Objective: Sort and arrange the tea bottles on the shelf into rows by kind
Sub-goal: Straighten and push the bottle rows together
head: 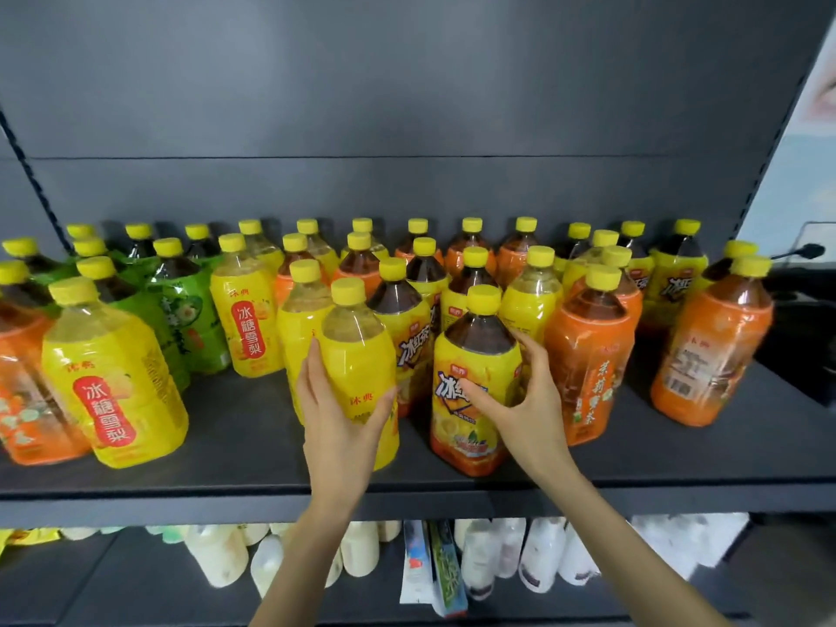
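Note:
Many yellow-capped tea bottles stand mixed on the dark shelf (226, 445): yellow pear labels, green labels, orange labels and yellow iced-tea labels. My left hand (337, 427) grips a clear-liquid yellow pear bottle (362, 355) near the front middle, thumb on its right side. My right hand (520, 400) wraps around a dark iced-tea bottle (470, 355) with a yellow and orange label, fingers behind it and thumb across its front. Both bottles stand on the shelf, close together.
A large yellow pear bottle (117, 382) and orange bottles (27, 400) stand at the front left. More orange bottles (588, 355) stand right of my right hand. The shelf below holds pale bottles (538, 554). The shelf's back panel (407, 106) is dark grey.

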Motion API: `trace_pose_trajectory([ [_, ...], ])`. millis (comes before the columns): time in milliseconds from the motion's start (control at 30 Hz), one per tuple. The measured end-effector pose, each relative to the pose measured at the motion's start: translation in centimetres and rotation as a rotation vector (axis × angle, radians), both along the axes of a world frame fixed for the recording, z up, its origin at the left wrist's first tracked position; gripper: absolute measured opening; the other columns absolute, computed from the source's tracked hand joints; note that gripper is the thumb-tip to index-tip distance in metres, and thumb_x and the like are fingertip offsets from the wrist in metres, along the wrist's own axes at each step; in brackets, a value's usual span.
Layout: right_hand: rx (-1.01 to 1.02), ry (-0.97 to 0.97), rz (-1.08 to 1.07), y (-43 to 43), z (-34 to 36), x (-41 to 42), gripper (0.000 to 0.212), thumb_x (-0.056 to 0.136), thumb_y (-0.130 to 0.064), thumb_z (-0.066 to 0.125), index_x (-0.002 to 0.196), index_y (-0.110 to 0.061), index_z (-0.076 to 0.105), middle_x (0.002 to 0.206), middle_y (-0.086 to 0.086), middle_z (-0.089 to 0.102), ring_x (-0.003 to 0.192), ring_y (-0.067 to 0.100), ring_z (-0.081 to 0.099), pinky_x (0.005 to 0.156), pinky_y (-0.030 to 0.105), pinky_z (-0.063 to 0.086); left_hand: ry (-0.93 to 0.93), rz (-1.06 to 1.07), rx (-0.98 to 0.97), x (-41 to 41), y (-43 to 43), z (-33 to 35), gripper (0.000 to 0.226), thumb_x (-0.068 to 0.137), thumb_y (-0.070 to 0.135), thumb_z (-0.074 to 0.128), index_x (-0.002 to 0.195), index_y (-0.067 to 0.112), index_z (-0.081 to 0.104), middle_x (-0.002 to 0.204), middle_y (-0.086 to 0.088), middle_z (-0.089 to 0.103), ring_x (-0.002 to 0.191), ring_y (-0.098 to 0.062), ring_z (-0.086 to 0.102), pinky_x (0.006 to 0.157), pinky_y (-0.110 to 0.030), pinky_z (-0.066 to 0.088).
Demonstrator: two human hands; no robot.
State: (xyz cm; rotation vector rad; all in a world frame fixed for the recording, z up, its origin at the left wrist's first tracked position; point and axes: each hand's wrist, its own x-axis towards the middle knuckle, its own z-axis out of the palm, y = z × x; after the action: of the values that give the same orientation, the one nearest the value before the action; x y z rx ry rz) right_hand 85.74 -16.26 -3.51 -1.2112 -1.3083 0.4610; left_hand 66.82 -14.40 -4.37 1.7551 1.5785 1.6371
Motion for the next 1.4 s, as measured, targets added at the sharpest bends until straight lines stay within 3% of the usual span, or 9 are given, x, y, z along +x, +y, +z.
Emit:
trace_pose_trajectory([
  [133, 0.01, 0.028, -0.001, -1.2, -0.2, 1.3, 0.082, 0.064, -0.05, 0.082, 0.131, -0.031, 0.039, 0.129, -0.01, 0.052, 0.118, 0.006, 0.053, 0.096, 0.041, 0.051, 0.082, 0.044, 0.244, 1.4, -1.1, 0.8, 0.087, 0.088, 0.037, 0.065, 0.15, 0.017, 0.007, 0.154, -0.009, 0.004, 0.145, -0.02, 0.004, 0.114, -0.023, 0.013],
  [233, 0.033, 0.036, 0.009, -1.8, -0.3, 2.1, 0.08, 0.061, -0.053, 0.079, 0.128, -0.033, 0.042, 0.126, -0.017, 0.053, 0.116, 0.005, 0.054, 0.093, 0.037, 0.053, 0.169, -0.08, 0.42, 4.0, -1.9, 2.7, 0.069, 0.094, 0.026, 0.052, 0.148, 0.01, 0.012, 0.152, -0.004, 0.012, 0.143, -0.005, 0.004, 0.115, -0.017, 0.01],
  [367, 0.071, 0.035, 0.015, -2.7, -0.4, 3.3, 0.073, 0.06, -0.054, 0.078, 0.123, -0.041, 0.043, 0.122, -0.023, 0.054, 0.115, 0.006, 0.056, 0.091, 0.039, 0.053, 0.115, -0.232, 0.143, 7.6, 0.7, 5.7, 0.073, 0.097, 0.018, 0.05, 0.151, 0.011, 0.001, 0.157, -0.005, 0.013, 0.144, -0.012, 0.011, 0.107, -0.012, 0.01],
  [500, 0.086, 0.053, 0.004, -3.3, -0.6, 4.5, 0.074, 0.059, -0.054, 0.079, 0.124, -0.041, 0.045, 0.122, -0.019, 0.056, 0.116, 0.009, 0.056, 0.092, 0.044, 0.052, 0.108, -0.024, -0.027, 9.1, 5.6, 7.4, 0.089, 0.091, 0.011, 0.059, 0.147, -0.004, -0.008, 0.157, -0.021, -0.005, 0.146, -0.032, -0.004, 0.115, -0.032, 0.002],
  [600, 0.075, 0.052, -0.007, -3.6, -0.8, 5.6, 0.079, 0.058, -0.053, 0.079, 0.128, -0.038, 0.044, 0.123, -0.021, 0.056, 0.116, 0.009, 0.056, 0.092, 0.045, 0.052, 0.097, 0.052, -0.201, 9.4, 7.6, 7.6, 0.096, 0.09, 0.019, 0.063, 0.145, -0.008, -0.011, 0.156, -0.025, -0.003, 0.145, -0.037, -0.005, 0.117, -0.043, -0.003],
  [767, 0.063, 0.041, -0.033, -3.7, -1.2, 6.7, 0.084, 0.058, -0.057, 0.078, 0.131, -0.036, 0.042, 0.128, -0.017, 0.053, 0.119, 0.011, 0.054, 0.093, 0.046, 0.051, 0.26, 0.141, -0.237, 10.1, 7.5, 7.7, 0.091, 0.087, 0.021, 0.066, 0.148, -0.001, 0.002, 0.15, -0.021, 0.022, 0.139, -0.037, 0.018, 0.113, -0.045, 0.014],
  [1000, 0.053, 0.041, -0.042, -3.7, -1.4, 6.6, 0.086, 0.058, -0.066, 0.075, 0.131, -0.039, 0.04, 0.132, -0.013, 0.05, 0.122, 0.015, 0.052, 0.094, 0.047, 0.05, 0.584, 0.211, -0.192, 9.9, 7.0, 6.6, 0.098, 0.085, 0.02, 0.07, 0.149, 0.002, -0.003, 0.147, -0.019, 0.027, 0.133, -0.038, 0.026, 0.107, -0.045, 0.026],
  [1233, 0.05, 0.045, -0.057, -3.7, -1.4, 6.4, 0.088, 0.061, -0.068, 0.073, 0.135, -0.038, 0.038, 0.135, -0.012, 0.048, 0.125, 0.015, 0.049, 0.097, 0.049, 0.048, 0.565, 0.093, -0.135, 10.5, 5.3, 6.3, 0.106, 0.081, 0.014, 0.073, 0.151, 0.021, -0.005, 0.14, -0.021, 0.027, 0.124, -0.043, 0.037, 0.093, -0.048, 0.044],
  [1400, 0.056, 0.051, -0.064, -3.9, -1.3, 6.2, 0.087, 0.062, -0.064, 0.074, 0.136, -0.035, 0.038, 0.135, -0.013, 0.048, 0.125, 0.013, 0.049, 0.097, 0.048, 0.048, 0.345, 0.027, -0.093, 9.4, 4.5, 5.3, 0.109, 0.072, 0.023, 0.081, 0.149, 0.002, 0.007, 0.139, -0.019, 0.034, 0.129, -0.034, 0.034, 0.103, -0.035, 0.034],
])
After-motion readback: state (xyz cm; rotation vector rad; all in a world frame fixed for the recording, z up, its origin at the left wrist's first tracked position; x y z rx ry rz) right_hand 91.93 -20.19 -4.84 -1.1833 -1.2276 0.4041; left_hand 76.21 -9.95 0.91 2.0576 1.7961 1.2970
